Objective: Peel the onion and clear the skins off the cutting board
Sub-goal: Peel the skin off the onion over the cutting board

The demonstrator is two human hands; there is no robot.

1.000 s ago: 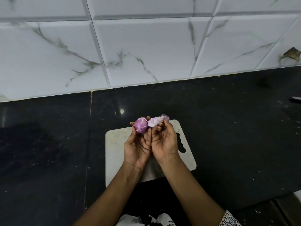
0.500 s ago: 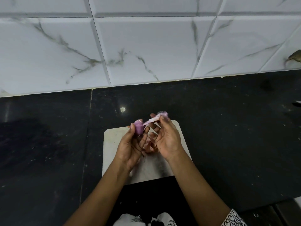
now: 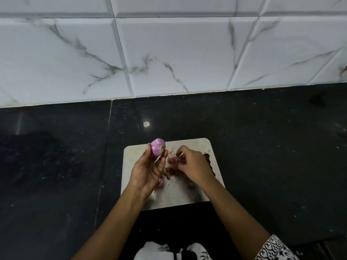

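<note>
A small purple onion (image 3: 158,146) is held up at the fingertips of my left hand (image 3: 148,171), above the far left part of the pale cutting board (image 3: 193,196). My right hand (image 3: 193,166) is lower, over the middle of the board, its fingers curled down onto a pinkish strip of skin (image 3: 173,158). Several reddish skin pieces (image 3: 170,172) lie on the board between my two hands. One more piece (image 3: 161,182) shows under my left palm.
The board lies on a dark stone counter (image 3: 272,156) that runs back to a white marble-tiled wall (image 3: 169,53). A handle slot (image 3: 207,156) shows at the board's right side, partly behind my right hand.
The skin strip that stretched from the onion has come off. My right hand went down to the board with it, while my left hand keeps the onion raised.
</note>
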